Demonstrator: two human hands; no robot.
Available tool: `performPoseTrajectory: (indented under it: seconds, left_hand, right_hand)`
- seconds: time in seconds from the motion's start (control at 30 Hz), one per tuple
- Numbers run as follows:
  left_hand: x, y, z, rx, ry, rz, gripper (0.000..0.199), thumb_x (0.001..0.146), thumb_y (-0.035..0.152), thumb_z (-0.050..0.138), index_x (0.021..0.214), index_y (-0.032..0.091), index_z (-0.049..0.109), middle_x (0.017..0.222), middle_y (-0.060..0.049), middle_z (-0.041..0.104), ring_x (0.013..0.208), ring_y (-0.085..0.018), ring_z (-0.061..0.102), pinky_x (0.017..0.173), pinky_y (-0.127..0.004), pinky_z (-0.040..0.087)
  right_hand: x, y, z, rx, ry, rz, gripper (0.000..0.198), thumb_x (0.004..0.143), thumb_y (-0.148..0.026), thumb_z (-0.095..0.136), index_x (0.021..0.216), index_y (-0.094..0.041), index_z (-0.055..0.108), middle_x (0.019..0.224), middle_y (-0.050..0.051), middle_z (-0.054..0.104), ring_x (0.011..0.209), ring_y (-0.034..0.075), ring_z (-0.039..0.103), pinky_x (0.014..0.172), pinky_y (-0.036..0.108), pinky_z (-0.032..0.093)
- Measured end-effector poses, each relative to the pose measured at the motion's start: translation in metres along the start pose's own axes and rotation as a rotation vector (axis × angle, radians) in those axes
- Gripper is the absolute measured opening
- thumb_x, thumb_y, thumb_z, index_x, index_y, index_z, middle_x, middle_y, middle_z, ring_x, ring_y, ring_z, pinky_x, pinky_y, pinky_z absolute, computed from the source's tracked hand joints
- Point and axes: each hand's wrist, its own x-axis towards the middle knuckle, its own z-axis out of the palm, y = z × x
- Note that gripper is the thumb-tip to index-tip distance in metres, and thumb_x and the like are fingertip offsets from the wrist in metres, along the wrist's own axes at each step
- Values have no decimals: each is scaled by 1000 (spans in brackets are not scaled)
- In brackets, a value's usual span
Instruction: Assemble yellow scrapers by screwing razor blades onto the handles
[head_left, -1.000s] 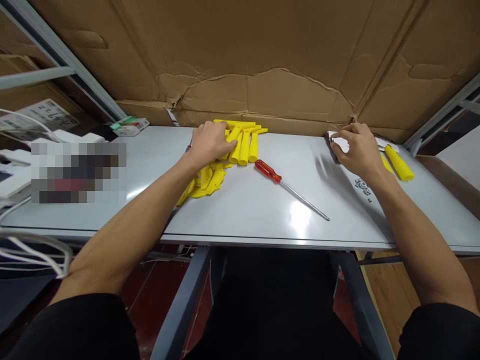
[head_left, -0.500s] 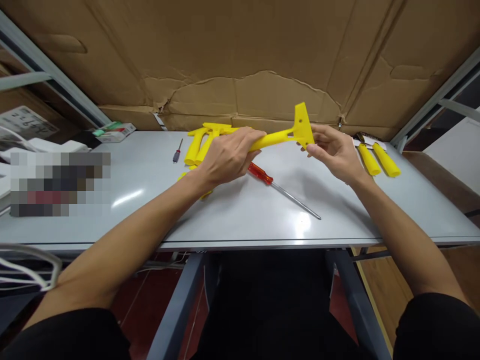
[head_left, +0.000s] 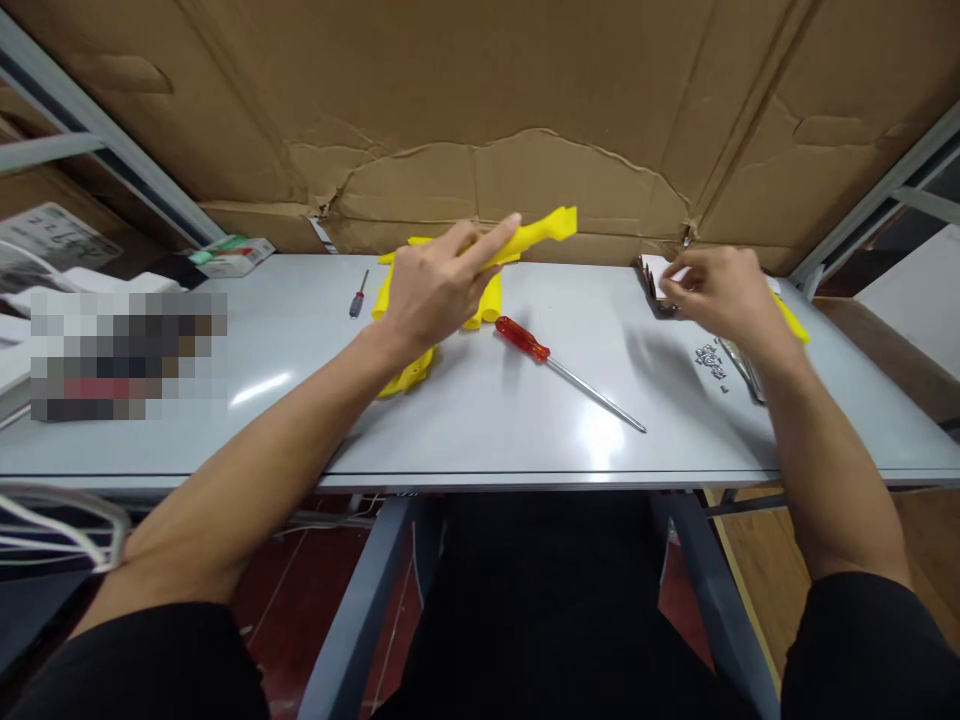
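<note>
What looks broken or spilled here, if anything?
The cardboard behind the table looks creased and battered along a wavy line. Small metal pieces lie loose in a heap near the right hand, with one apart, so they could look spilled.

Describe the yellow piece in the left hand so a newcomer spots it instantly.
Find the cardboard behind the pale table, then the left hand before it. The yellow piece juts rightward from that hand, flared end tilted upward. Unlike the yellow parts on the table, it is held up in the air.
</note>
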Motion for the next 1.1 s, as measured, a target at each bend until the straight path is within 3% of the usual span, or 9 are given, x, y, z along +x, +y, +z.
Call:
performPoseTrajectory:
  seconds: [0.07,0.13,0.23,0.33,0.47,0.63,0.9,1.0,1.1]
  left_hand:
    - [0,-9,2,113,20,41,51,107,39,51,158,33,53,110,-9,71,79,-20,62,65,-34,39]
    - [-2,-14,7,179,14,86,51,108,40,51,157,31,53,108,-8,71,78,-20,62,64,-34,37]
    - [-5,-12,17,242,3,147,46,109,38,50,154,30,57,106,-7,72,76,-17,60,62,-33,35]
    - [-6,-7,22,271,21,207,41,107,28,51,146,31,64,102,-7,73,75,-18,61,62,-34,33]
    - [-6,-6,23,232,27,234,42,102,21,55,141,31,67,104,-8,73,78,-20,64,65,-32,38]
    - [-6,-8,23,226,51,276,41,100,18,57,138,29,69,99,-7,73,79,-20,65,63,-31,41]
    - [-5,-7,33,196,123,344,36,99,7,50,125,22,70,101,-8,74,85,-21,68,72,-33,48]
    - [-6,-5,35,177,153,356,34,98,8,51,123,23,69,100,-8,74,87,-22,69,71,-33,46]
    - [-7,0,31,192,189,403,38,93,5,49,121,24,67,98,-6,74,85,-22,68,67,-32,42]
  right_hand:
    - [6,32,-21,-202,-211,165,19,93,-34,67,97,-19,79,78,7,74,79,21,71,80,37,55]
    - [12,65,-35,-248,-412,357,22,90,-37,75,100,-18,79,81,8,76,75,18,71,73,32,52]
    - [20,102,-36,-199,-556,628,36,80,-38,87,101,-12,76,86,14,76,73,17,71,71,32,53]
    - [22,119,-26,-107,-656,753,47,68,-37,96,96,-9,71,85,18,75,75,19,73,70,32,53]
    - [17,120,-18,17,-657,713,41,76,-28,87,106,-9,68,87,18,76,73,14,74,70,28,51]
    - [13,114,-26,60,-605,617,56,77,-25,83,127,-8,66,86,18,75,67,12,72,70,29,51]
    - [13,118,-40,127,-541,552,25,83,-14,77,107,-5,77,86,17,75,69,11,71,75,31,54]
    - [12,108,-45,121,-340,455,24,89,-19,73,110,-8,76,90,15,75,70,8,66,74,29,51]
    - [9,76,-37,419,-34,245,25,90,-22,73,112,-10,74,96,13,74,75,6,63,72,25,49]
